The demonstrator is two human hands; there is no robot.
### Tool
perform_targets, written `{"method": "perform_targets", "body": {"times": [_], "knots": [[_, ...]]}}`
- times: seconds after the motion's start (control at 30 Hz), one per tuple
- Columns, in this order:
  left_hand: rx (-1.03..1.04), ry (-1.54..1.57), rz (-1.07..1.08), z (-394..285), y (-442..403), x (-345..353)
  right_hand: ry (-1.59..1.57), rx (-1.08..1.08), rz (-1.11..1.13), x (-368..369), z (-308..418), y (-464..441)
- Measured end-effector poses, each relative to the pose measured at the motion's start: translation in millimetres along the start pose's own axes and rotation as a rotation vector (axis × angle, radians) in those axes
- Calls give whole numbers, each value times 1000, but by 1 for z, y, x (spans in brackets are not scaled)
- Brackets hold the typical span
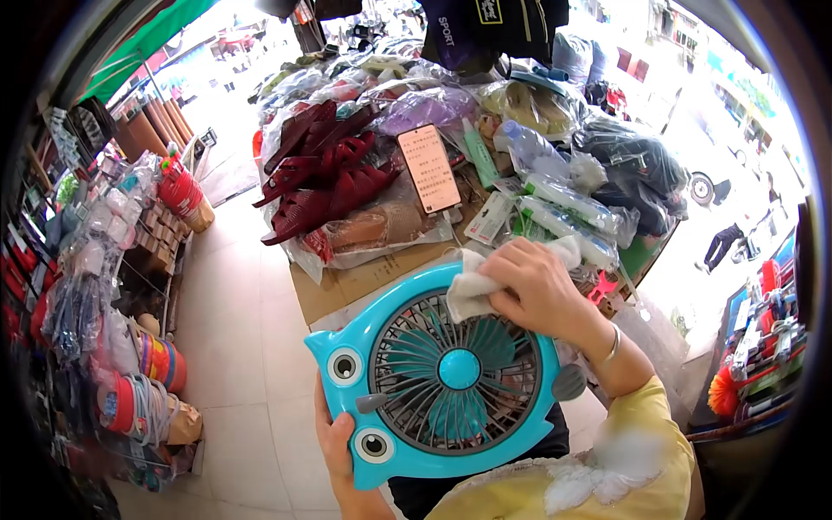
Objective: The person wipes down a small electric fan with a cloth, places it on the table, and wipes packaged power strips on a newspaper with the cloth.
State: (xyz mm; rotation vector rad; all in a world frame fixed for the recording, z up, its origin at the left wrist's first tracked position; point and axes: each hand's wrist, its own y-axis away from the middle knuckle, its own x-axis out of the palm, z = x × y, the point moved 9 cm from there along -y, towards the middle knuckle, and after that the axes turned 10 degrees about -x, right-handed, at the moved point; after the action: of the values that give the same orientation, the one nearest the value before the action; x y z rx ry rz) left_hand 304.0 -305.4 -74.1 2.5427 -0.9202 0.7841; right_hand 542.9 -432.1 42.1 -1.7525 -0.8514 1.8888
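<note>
A turquoise fan (459, 368) with big round owl-like eyes and a dark grille is held in front of my body. My left hand (336, 442) grips its edge beside the eyes, thumb on the front and the other fingers mostly hidden behind. In my right hand (537, 282) is a bunched white cloth (468, 295), pressed against the fan's rim and the edge of the grille on the far side. A bracelet circles the right wrist. Beyond the fan, a phone (429, 169) with a lit page of text leans among the goods on the table.
Dark red sandals (325, 178), a green tube (479, 152) and several plastic-wrapped goods crowd the table. Cardboard (347, 290) covers its near edge. Packed shelves (104, 260) line the left; a stand of small goods (754, 338) is at right. Tiled floor (230, 347) lies between.
</note>
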Motion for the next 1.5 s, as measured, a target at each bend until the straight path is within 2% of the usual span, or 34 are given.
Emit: {"method": "perform_targets", "body": {"times": [0.03,0.1,0.13,0.17,0.23,0.27,0.3,0.37,0.4,0.47,0.5,0.57,0.6,0.63,0.7,0.73,0.77,0.87,1.1,1.13,1.17,1.23,1.27,1.3,1.37,1.4,1.43,1.5], "knots": [[8,2,31,-2,0,3,-2,6,1,1,-6,-1],[7,-3,19,-2,0,1,-428,517,227,39,-59,20],[11,-3,8,-3,0,1,-627,597,232,55,-73,31],[15,-3,-4,-3,-1,0,-624,588,234,65,-81,36],[27,-9,4,-3,1,-1,-1187,941,-86,89,-96,60],[33,-17,11,-3,2,-1,-1346,948,-154,95,-96,66],[36,-14,8,-3,3,1,-1347,946,-149,93,-91,63],[29,-5,-13,-3,6,3,-1227,1075,-189,80,-84,68],[30,-8,-12,-3,5,1,-1229,1073,-192,73,-78,68],[65,-14,9,-1,4,-1,-507,320,-62,22,-44,27],[59,-17,6,0,4,0,-510,328,-62,20,-42,26],[73,-19,-6,-2,7,1,-386,184,-39,15,-30,15],[72,-22,-6,-2,7,2,-528,263,-6,29,-44,20],[80,-34,-10,-3,6,2,-527,259,-8,37,-51,26],[98,-42,-11,-3,4,3,-1346,965,-159,87,-83,67],[99,-42,-9,-2,4,0,-1357,1034,-249,90,-82,76],[97,-42,-9,-1,3,-1,-1358,1030,-245,93,-77,77],[47,28,-41,-2,6,5,-1374,1459,-692,97,-65,103],[51,52,-29,3,3,-1,-1123,1187,-473,78,-67,121],[108,81,-29,2,2,1,-1195,1104,-568,74,-68,113],[162,108,-30,0,0,0,-1194,1105,-570,71,-72,112],[227,62,-18,3,-12,-3,-1138,972,-567,44,-74,86],[296,19,-7,0,-16,-3,-1198,1025,-690,33,-66,73],[297,20,-7,0,-21,-1,-1198,1024,-689,36,-70,78],[232,57,9,1,-33,1,-845,846,-352,44,-82,83],[186,109,32,5,-38,-3,-744,748,-265,54,-87,93],[191,110,30,5,-40,-7,-746,744,-263,53,-81,98],[156,155,66,8,-42,-11,-956,905,-306,63,-70,117]]}}
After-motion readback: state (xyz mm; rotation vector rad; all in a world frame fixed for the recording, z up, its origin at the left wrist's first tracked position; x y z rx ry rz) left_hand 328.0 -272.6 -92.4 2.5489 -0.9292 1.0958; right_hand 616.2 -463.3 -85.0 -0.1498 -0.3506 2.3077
